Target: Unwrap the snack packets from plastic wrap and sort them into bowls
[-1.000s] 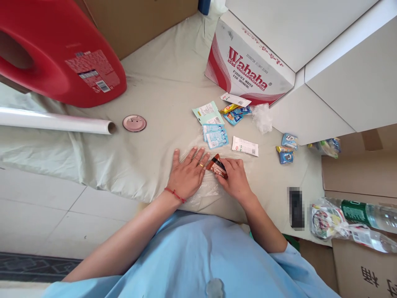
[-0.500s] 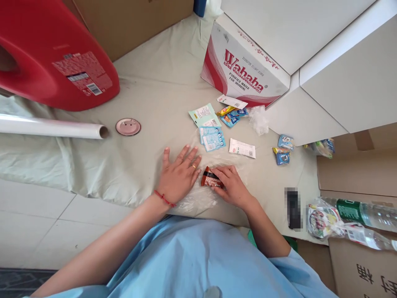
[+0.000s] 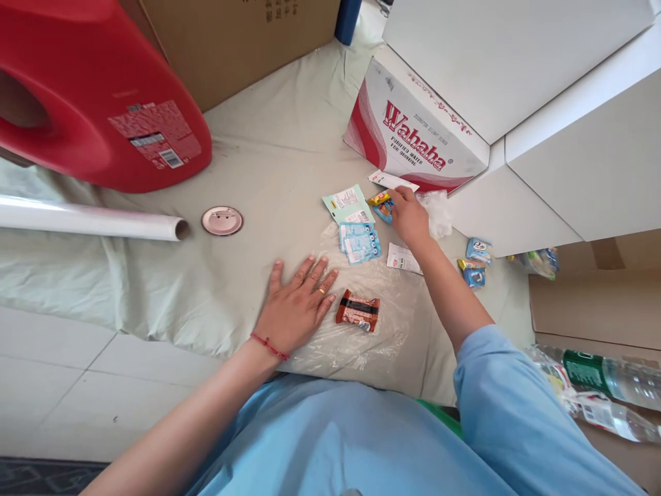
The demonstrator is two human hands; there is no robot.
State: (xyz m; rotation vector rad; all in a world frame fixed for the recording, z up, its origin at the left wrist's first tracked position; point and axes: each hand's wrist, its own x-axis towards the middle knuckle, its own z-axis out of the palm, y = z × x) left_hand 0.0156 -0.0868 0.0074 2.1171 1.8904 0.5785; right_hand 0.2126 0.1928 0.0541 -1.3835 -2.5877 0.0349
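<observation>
My left hand (image 3: 292, 306) lies flat with spread fingers on the cloth, at the left edge of a clear plastic bag (image 3: 330, 348). Just right of its fingertips, a brown-red wrapped snack (image 3: 358, 311) rests on the bag, untouched. Farther up, my right hand (image 3: 412, 217) bends its fingers down over a blue snack packet (image 3: 383, 211), pinching at the small pile; the fingers partly cover it. Beside them shows a yellow snack packet (image 3: 379, 198). Pale green packaging (image 3: 345, 203), light blue sachets (image 3: 361, 244) and a white sachet (image 3: 403, 258) lie close by; my forearm partly covers the white one.
A Wahaha carton (image 3: 413, 134) stands behind the packets, beside crumpled clear plastic (image 3: 436, 213). Small blue packets (image 3: 476, 265) lie at right. At left are a red jug (image 3: 155, 83), a white roll (image 3: 93, 219) and a round pin badge (image 3: 222, 220). Bottles (image 3: 614, 375) lie at far right.
My right hand has let go of the brown-red snack and moved up to the blue and yellow packets. My left hand stays flat on the cloth. The view has shifted slightly.
</observation>
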